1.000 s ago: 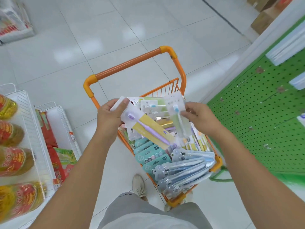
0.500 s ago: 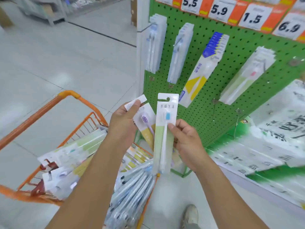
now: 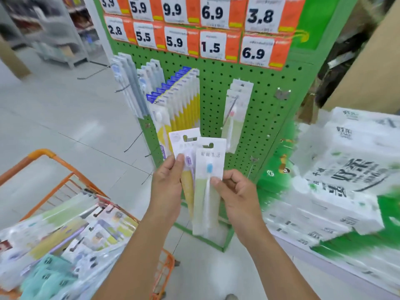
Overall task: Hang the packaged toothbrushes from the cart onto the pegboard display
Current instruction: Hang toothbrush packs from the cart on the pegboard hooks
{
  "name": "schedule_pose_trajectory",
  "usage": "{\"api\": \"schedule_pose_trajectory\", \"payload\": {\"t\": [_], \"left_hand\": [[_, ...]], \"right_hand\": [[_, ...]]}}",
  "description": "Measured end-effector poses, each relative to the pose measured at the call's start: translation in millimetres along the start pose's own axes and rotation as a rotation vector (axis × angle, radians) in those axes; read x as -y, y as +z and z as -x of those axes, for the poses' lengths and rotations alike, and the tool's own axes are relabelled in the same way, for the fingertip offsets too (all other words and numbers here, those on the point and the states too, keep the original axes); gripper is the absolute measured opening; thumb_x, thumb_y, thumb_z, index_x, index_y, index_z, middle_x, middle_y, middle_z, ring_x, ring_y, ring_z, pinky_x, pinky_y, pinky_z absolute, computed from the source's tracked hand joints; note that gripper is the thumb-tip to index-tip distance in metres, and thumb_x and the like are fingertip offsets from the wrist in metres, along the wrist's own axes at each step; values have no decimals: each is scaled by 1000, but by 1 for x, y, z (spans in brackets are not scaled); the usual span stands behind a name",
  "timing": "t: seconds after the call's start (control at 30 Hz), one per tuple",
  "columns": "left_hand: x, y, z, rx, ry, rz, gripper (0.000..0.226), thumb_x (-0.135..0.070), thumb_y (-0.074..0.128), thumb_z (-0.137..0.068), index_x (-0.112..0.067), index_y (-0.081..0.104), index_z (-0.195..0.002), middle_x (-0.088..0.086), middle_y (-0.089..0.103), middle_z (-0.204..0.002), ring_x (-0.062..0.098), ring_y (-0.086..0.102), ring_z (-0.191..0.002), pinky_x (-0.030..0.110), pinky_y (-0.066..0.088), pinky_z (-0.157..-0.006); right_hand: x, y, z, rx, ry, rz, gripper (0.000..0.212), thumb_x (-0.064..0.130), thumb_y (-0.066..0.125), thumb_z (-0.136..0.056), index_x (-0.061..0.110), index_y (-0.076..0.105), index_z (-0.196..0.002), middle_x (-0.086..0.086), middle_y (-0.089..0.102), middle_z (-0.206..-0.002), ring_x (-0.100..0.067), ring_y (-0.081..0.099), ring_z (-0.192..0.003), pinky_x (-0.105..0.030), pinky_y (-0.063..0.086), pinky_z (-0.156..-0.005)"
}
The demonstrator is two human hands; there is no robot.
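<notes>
Right now your left hand (image 3: pixel 167 182) pinches a purple-brush pack (image 3: pixel 184 148) between thumb and fingers, and your right hand (image 3: pixel 236 191) pinches a blue-brush pack (image 3: pixel 207 182) by its right edge, thumb on the front. Both packs stand upright, side by side and overlapping, with the blue-brush one in front. They sit in front of the lower part of the green pegboard (image 3: pixel 270 100), not on any hook. Down to your left, the orange cart (image 3: pixel 41 153) holds a heap of packaged toothbrushes (image 3: pixel 65 234). To your right lie stacked white paper packs (image 3: pixel 346 180). Further off, the board carries hung rows: yellow packs (image 3: pixel 184 100), grey packs (image 3: pixel 129 83) and a green-backed row (image 3: pixel 237 109). Above them run price tags (image 3: pixel 212 46), among them 1.5 and 6.9.
</notes>
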State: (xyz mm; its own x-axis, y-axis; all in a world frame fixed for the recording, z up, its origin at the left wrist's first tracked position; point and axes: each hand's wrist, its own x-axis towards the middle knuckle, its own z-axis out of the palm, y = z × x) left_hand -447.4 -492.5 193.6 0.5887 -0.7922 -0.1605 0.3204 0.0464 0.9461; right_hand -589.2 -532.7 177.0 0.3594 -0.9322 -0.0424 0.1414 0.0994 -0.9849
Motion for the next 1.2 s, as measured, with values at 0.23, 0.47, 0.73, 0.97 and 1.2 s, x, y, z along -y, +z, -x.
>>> {"api": "schedule_pose_trajectory", "payload": {"t": [0.23, 0.47, 0.73, 0.97, 1.2], "left_hand": [[-13, -9, -9, -61, 63, -123, 24, -30, 56, -102, -13, 72, -98, 11, 72, -102, 22, 62, -90, 38, 48, -82], [4, -23, -27, -4, 20, -103, 48, -53, 65, -90, -7, 66, -107, 8, 67, -106, 29, 55, -94, 44, 41, -90], [-2, -28, -45, 143, 34, -200, 25, -34, 55, -102, -19, 74, -99, 10, 74, -110, 27, 68, -100, 44, 48, -102], [-4, -24, -58, 238, 44, -200, 27, -28, 53, -104, -22, 69, -83, -15, 71, -84, -3, 61, -73, 7, 42, -66], [-8, -9, -55, 264, 43, -107, 20, -23, 56, -102, -13, 74, -99, -10, 76, -97, -2, 65, -89, 9, 47, -80]], "right_hand": [[11, -13, -18, -35, -145, 130, 17, 16, 67, -96, 9, 60, -82, -8, 55, -64, -7, 41, -57, -21, 34, -53], [2, -3, -46, -103, -130, 149, 14, 16, 67, -96, 4, 63, -89, -9, 60, -74, -9, 45, -60, -21, 39, -58], [-8, 10, -43, -231, -171, 158, 24, 10, 63, -98, 17, 54, -77, 19, 48, -55, 2, 36, -48, -11, 32, -49], [-8, 10, -71, -249, -83, 191, 24, 32, 67, -96, 17, 58, -79, -19, 55, -70, -20, 45, -65, -45, 47, -61], [0, 2, -130, -352, 16, 296, 39, 39, 64, -95, 0, 63, -93, -18, 70, -89, -40, 66, -82, -54, 57, -89]]}}
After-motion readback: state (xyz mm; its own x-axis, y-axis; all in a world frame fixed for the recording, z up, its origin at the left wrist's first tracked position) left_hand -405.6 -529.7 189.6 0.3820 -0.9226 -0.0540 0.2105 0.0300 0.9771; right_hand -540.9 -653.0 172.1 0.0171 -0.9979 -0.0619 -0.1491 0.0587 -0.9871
